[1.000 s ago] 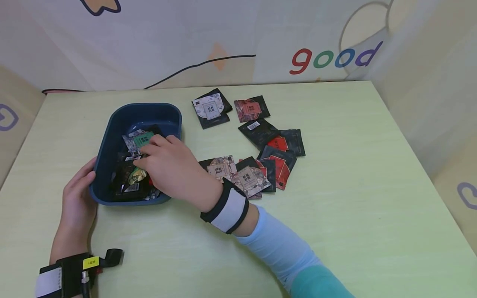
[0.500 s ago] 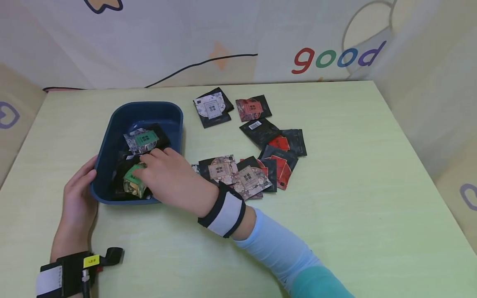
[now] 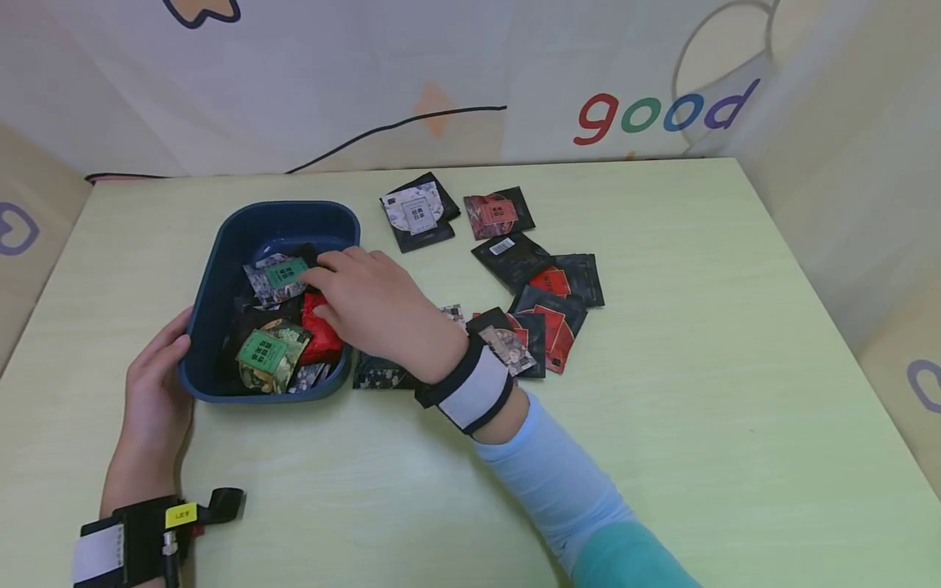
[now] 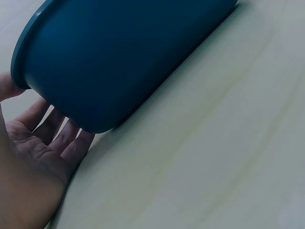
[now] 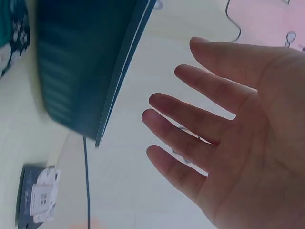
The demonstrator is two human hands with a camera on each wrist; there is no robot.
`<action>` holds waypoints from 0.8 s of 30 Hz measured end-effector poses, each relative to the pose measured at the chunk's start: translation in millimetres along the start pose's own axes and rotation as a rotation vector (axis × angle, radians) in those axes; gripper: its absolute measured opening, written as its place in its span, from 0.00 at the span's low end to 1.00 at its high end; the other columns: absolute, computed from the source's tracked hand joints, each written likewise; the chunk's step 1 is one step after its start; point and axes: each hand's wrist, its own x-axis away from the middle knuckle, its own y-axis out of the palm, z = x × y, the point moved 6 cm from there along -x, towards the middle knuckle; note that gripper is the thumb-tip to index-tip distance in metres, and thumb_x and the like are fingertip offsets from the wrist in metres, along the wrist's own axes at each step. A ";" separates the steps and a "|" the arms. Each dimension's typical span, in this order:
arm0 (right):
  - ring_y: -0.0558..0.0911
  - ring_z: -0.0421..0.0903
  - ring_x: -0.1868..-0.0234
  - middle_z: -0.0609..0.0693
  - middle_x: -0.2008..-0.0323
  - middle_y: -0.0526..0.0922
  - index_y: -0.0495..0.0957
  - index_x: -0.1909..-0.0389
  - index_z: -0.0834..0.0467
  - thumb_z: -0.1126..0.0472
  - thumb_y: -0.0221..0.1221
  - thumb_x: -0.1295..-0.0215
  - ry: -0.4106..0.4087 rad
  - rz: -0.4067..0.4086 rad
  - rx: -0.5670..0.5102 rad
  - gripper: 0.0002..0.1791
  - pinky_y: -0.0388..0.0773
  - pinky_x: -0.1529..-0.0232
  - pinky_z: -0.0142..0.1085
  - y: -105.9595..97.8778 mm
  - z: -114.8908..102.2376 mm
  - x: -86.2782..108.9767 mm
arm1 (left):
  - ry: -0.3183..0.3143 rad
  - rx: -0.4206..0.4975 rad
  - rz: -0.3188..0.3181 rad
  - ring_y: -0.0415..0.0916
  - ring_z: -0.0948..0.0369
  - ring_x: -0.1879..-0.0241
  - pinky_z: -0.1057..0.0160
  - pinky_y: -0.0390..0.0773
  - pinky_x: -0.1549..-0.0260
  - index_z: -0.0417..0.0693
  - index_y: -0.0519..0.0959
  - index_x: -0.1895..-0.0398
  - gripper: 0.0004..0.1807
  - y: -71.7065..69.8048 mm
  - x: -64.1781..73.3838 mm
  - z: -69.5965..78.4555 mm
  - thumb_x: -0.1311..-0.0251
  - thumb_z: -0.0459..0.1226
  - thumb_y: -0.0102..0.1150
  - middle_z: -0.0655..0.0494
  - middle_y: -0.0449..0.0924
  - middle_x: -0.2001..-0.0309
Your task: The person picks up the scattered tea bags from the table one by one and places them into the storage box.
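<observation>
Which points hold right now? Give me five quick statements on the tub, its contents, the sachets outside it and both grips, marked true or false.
1. The left grip touches the blue tub. True.
2. The right grip is clutching a sachet. False: the right grip holds nothing; its fingers are spread.
3. A red packet lies inside the tub. True.
4. The two green-labelled sachets lie outside the tub. False: both green-labelled sachets are inside.
5. A black sachet outside the tub shows its white barcode. True.
</observation>
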 end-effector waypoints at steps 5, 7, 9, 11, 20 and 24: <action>0.72 0.47 0.40 0.50 0.37 0.74 0.68 0.36 0.51 0.49 0.52 0.33 0.072 -0.038 -0.032 0.26 0.73 0.41 0.39 -1.4 22.4 0.9 | -0.020 0.005 0.005 0.63 0.71 0.40 0.73 0.61 0.46 0.44 0.62 0.31 0.25 -1.8 0.3 -1.0 0.30 0.40 0.39 0.68 0.74 0.41; 0.72 0.46 0.39 0.49 0.36 0.73 0.67 0.34 0.50 0.48 0.52 0.34 0.116 -0.065 -0.052 0.28 0.73 0.40 0.38 -0.6 33.2 1.8 | -0.030 -0.005 0.007 0.62 0.71 0.39 0.73 0.61 0.44 0.45 0.62 0.31 0.26 -2.4 0.4 -1.2 0.30 0.41 0.40 0.68 0.72 0.39; 0.71 0.46 0.38 0.49 0.36 0.73 0.66 0.34 0.50 0.47 0.52 0.34 0.160 -0.084 -0.091 0.29 0.73 0.40 0.40 0.4 44.2 2.8 | -0.034 -0.015 0.008 0.61 0.71 0.39 0.72 0.59 0.42 0.46 0.62 0.31 0.26 -2.3 0.1 -0.7 0.30 0.41 0.40 0.68 0.72 0.39; 0.71 0.46 0.37 0.49 0.35 0.73 0.65 0.33 0.50 0.47 0.53 0.35 0.209 -0.100 -0.142 0.29 0.73 0.39 0.41 1.3 55.2 4.5 | -0.027 -0.020 0.006 0.60 0.71 0.38 0.71 0.58 0.40 0.45 0.61 0.31 0.26 -1.4 0.0 -0.3 0.30 0.41 0.39 0.68 0.72 0.39; 0.68 0.49 0.35 0.51 0.32 0.69 0.62 0.32 0.53 0.48 0.52 0.33 0.409 -0.136 -0.302 0.31 0.69 0.36 0.45 5.6 106.2 18.8 | 0.008 -0.004 -0.005 0.62 0.71 0.39 0.69 0.56 0.42 0.42 0.62 0.31 0.26 1.9 -0.1 1.5 0.30 0.40 0.39 0.68 0.75 0.43; 0.70 0.50 0.36 0.54 0.32 0.69 0.60 0.31 0.54 0.48 0.51 0.33 0.502 -0.144 -0.319 0.32 0.70 0.38 0.48 6.5 127.4 28.2 | 0.005 0.006 -0.003 0.62 0.71 0.40 0.70 0.57 0.43 0.42 0.62 0.31 0.25 1.4 0.2 1.5 0.30 0.40 0.39 0.69 0.75 0.43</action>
